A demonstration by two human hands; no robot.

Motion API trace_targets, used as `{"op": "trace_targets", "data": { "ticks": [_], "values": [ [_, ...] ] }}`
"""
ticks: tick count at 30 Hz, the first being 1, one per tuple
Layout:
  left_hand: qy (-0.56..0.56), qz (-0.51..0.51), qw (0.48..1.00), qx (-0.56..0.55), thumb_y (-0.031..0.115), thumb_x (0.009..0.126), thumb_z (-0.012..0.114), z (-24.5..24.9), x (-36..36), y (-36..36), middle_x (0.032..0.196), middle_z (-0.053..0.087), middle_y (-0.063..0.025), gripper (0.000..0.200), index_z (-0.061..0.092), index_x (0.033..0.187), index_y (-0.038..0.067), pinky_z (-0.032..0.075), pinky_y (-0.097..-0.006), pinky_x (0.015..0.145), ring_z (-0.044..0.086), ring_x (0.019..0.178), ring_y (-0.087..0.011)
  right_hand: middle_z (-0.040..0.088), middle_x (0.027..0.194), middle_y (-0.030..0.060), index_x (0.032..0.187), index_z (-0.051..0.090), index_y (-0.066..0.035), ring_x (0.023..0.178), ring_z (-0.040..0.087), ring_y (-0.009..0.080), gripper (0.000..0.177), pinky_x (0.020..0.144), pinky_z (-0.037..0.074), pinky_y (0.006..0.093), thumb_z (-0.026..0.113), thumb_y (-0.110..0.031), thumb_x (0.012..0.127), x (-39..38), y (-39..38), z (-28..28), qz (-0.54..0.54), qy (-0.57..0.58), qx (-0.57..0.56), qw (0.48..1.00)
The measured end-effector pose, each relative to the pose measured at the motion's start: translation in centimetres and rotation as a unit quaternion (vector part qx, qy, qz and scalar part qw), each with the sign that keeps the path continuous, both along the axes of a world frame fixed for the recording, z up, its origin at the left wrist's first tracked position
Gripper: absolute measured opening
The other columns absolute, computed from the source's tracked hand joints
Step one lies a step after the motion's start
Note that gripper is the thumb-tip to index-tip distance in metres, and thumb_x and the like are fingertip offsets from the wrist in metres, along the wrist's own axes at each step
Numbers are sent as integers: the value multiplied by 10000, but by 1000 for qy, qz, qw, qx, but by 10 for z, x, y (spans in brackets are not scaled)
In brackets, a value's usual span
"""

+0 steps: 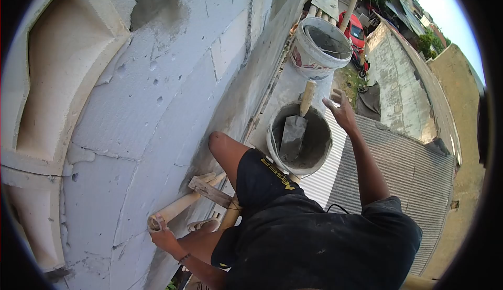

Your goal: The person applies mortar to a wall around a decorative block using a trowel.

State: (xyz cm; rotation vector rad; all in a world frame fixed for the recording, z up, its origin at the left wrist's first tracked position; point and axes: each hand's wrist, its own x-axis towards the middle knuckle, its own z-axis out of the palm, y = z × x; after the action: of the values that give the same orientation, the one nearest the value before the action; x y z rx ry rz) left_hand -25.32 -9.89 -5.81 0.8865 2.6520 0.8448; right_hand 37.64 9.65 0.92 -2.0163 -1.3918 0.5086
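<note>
My left hand (166,240) is wrapped round the end of a bamboo pole (181,204) beside the wall, low on the left. My right hand (342,113) is raised in the air with its fingers apart and nothing in it. Just left of that hand is a trowel (308,97), its wooden handle sticking up and its metal blade resting inside a grey-smeared bucket (320,133). Wet-looking grey residue coats the bucket's inner wall. Behind it stands a second, white bucket (309,59) with a wire handle and grey material inside.
A pale block wall (173,86) with mortar joints runs along the left, with curved decorative blocks (78,101) in it. The buckets stand on a narrow board (301,86) over bamboo scaffolding. A wooden piece (212,191) crosses by my knee. Below right lies a corrugated roof (398,169).
</note>
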Motion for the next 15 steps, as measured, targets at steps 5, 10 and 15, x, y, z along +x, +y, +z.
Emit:
{"op": "trace_targets", "data": {
  "ticks": [5, 10, 15],
  "values": [
    [68, 20, 989, -134, 580, 872, 683, 14, -3, 13, 1001, 711, -263, 674, 667, 1051, -69, 544, -513, 815, 688, 937, -443, 523, 1354, 351, 1444, 362, 16, 1304, 516, 414, 890, 1074, 427, 458, 726, -550, 862, -13, 35, -12, 59, 56, -29, 996],
    [106, -2, 989, -99, 558, 880, 682, 0, -8, 8, 973, 704, -272, 654, 637, 1064, -68, 543, -531, 795, 683, 919, -461, 669, 1063, 198, 1182, 587, 17, 895, 643, 263, 436, 797, 514, 403, 710, -312, 924, -92, 37, 36, 39, -39, 203, 978],
    [126, 0, 979, -162, 544, 873, 697, 8, -6, 12, 971, 698, -288, 654, 611, 1104, -62, 547, -533, 788, 679, 925, -473, 689, 865, 236, 873, 655, 8, 875, 645, 457, 195, 784, 507, 516, 630, -185, 873, -237, 64, -6, 349, -47, -21, 936]
  ]
}}
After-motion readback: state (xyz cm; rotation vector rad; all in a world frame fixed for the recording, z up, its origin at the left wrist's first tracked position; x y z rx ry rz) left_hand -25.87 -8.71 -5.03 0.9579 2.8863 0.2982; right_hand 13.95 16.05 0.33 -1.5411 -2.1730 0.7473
